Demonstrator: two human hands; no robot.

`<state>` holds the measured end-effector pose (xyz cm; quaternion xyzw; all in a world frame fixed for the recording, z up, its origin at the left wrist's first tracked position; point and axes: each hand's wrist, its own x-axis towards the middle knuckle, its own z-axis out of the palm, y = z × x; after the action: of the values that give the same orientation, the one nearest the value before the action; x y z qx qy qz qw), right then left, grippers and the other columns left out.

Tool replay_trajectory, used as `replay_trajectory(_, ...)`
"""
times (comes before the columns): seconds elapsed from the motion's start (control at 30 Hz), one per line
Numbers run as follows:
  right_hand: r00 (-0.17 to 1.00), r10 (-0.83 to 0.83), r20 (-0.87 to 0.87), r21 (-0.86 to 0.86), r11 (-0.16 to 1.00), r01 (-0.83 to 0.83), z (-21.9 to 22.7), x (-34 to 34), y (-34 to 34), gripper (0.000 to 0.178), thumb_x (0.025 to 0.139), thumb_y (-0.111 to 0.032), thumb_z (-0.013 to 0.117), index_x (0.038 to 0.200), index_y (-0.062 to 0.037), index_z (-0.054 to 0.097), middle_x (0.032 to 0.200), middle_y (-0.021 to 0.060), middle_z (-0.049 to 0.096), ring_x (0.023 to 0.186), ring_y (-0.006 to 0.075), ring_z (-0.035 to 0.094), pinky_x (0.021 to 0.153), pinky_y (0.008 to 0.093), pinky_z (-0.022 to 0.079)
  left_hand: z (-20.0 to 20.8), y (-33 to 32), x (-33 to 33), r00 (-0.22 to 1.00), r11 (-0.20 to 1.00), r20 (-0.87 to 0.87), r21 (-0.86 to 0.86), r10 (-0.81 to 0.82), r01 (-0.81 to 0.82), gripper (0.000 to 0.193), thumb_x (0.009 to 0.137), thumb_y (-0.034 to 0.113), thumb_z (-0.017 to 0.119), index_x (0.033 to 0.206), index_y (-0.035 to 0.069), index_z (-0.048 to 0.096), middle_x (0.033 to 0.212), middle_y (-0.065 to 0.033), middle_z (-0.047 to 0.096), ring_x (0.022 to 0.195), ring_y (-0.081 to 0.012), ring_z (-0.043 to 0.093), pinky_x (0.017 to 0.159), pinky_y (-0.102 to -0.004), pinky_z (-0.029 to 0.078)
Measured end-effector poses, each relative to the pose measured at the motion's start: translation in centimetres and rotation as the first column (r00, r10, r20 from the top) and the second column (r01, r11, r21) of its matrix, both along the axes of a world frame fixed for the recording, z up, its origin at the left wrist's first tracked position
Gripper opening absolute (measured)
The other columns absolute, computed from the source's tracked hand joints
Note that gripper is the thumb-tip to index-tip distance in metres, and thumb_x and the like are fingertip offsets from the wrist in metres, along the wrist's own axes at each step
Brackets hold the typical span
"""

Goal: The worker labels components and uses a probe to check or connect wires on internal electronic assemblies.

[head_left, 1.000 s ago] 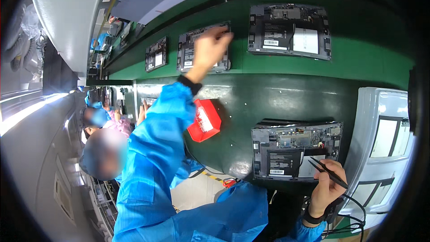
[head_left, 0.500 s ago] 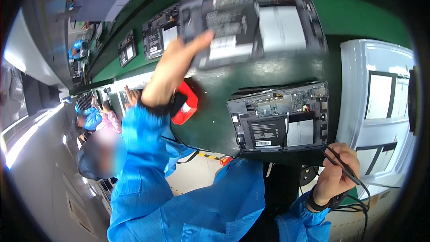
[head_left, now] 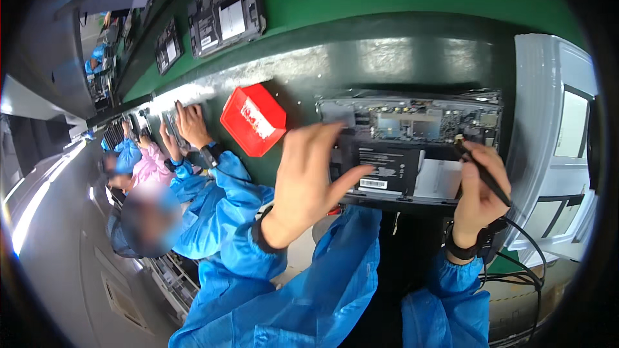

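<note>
An opened tablet point(head_left: 387, 171) lies on the dark green bench in front of me, its circuit board, black battery and silver-white panel exposed. My left hand point(head_left: 308, 177) is at its left side, fingers apart and nothing in them. The thumb reaches over the edge of the battery; whether it touches is unclear. In my right hand point(head_left: 480, 187) is a slim black pen-shaped tool point(head_left: 485, 179) with a cable trailing from its rear. Its tip is over the right part of the circuit board, by a small light-coloured connector.
Left of the tablet sits a red bin point(head_left: 255, 119) with a white label. Further opened tablets point(head_left: 227, 13) lie on the green belt beyond. White plastic trays point(head_left: 548, 122) stand at the right. Co-workers in blue and pink sit along the bench at the left, one with hands point(head_left: 191, 125) on it.
My left hand has come back from the far opened tablet to the near one. That far tablet now lies further left. My right hand has raised the tool from the tablet's near-right corner to its board.
</note>
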<state>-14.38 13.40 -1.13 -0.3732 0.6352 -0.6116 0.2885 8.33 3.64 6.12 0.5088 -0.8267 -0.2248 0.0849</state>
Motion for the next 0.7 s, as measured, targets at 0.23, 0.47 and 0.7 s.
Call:
replay_trajectory(0.23,0.994,-0.026,0.103,0.042,0.999,0.022,1.5,0.8,-1.6,0.023,0.086,0.003,0.068,0.108,0.0081,0.064,0.106,0.0254,0.069,0.102,0.0306,0.067,0.089,0.0361,0.053,-5.0,-5.8,-4.9,0.905,0.916,-0.173,-0.182,-0.389,0.359,0.043,0.071,0.025,0.083,0.108,0.006,0.070,0.104,-0.0063,0.067,0.093,-0.0277,0.063,0.080,-0.0393,0.052)
replay_trajectory(0.47,0.986,-0.109,0.122,0.211,0.974,0.082,1.3,2.1,-3.3,0.019,0.088,0.008,0.066,0.108,0.0068,0.066,0.107,0.0179,0.070,0.057,0.0036,0.052,0.048,0.0155,0.036,-7.6,-5.9,-6.0,0.857,0.931,-0.375,-0.228,-0.354,0.285,0.027,0.073,0.016,0.081,0.097,0.008,0.072,0.093,-0.0023,0.069,0.071,-0.0227,0.065,0.061,-0.0335,0.055)
replay_trajectory(0.7,0.992,-0.094,0.085,0.104,0.991,0.085,0.0,2.2,-3.9,0.020,0.085,0.009,0.069,0.105,0.0100,0.065,0.105,0.0231,0.069,0.089,0.0213,0.069,0.069,0.0236,0.054,-7.8,-6.2,-6.2,0.827,0.892,-0.364,-0.316,-0.428,0.323,0.023,0.074,0.004,0.078,0.095,0.002,0.069,0.093,-0.0079,0.068,0.072,-0.0241,0.067,0.060,-0.0330,0.056)
